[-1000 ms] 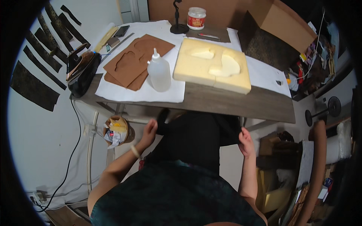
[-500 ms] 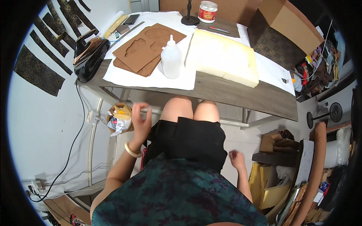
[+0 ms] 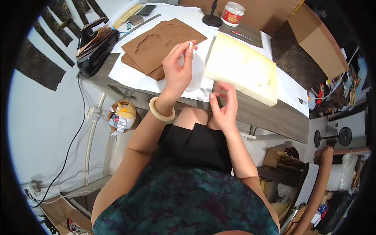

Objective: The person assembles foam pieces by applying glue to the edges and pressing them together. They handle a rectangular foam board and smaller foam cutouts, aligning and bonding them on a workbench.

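Note:
My left hand, with a pale bangle on its wrist, is closed in a pinch at the white nozzle tip of a translucent squeeze bottle. Most of the bottle's left side is hidden behind that hand. My right hand is held over the front edge of the table, fingers apart and a little curled, with nothing in it. Left of the bottle lie stacked brown sheets with cut or pressed outlines. A thick cream foam block rests to the right.
A clothes iron stands at the table's left end. At the back are a black stand, a jar with a red label and a pen. A cardboard box is at the far right. Below left stands a waste basket.
Both hands have risen from beside my lap. The left has reached forward and pinched the bottle's nozzle; the right has come to the table's front edge. The view has shifted slightly.

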`<state>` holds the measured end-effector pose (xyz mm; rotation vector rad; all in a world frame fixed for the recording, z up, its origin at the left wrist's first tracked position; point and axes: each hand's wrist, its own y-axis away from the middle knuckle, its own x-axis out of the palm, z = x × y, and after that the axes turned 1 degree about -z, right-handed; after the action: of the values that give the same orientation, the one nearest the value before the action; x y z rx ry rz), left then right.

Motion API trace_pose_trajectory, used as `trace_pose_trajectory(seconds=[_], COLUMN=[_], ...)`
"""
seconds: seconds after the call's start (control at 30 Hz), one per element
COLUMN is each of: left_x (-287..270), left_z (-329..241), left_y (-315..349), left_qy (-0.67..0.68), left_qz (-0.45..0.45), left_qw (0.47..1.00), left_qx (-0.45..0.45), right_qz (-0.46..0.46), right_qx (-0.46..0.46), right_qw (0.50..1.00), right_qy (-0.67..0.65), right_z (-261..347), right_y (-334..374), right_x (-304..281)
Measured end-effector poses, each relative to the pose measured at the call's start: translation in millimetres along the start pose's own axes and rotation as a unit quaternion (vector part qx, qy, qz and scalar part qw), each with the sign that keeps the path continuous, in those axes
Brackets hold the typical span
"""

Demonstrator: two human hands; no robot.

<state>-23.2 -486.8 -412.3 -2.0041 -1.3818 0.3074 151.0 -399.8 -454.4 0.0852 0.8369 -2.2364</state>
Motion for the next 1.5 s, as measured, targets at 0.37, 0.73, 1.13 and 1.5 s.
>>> trace_pose_trajectory(seconds=[0.37,0.73,1.13,1.5], left_x=[-64,-67,-82,-74], left_z=[-96,-107,-113,-100], left_y=[39,64,58,69], left_qy=[0.221,0.165,0.289,0.067], left_qz=[0.021,-0.027,0.074,0.022], left_qw=[0.951,0.965,0.930,0.984], left_qx=[-0.213,-0.205,-0.216,-0.165], right_qz=[0.285,0.210,0.259,0.128], right_qx=[0.163,0.048,0.166,0.009], right_qw=[0.872,0.972,0.886,0.992], right_qy=[-0.362,-0.093,-0.349,-0.007], right_z=[21,55,53,69], right_y=[26,67,73,76], right_x=[29,27,19,28])
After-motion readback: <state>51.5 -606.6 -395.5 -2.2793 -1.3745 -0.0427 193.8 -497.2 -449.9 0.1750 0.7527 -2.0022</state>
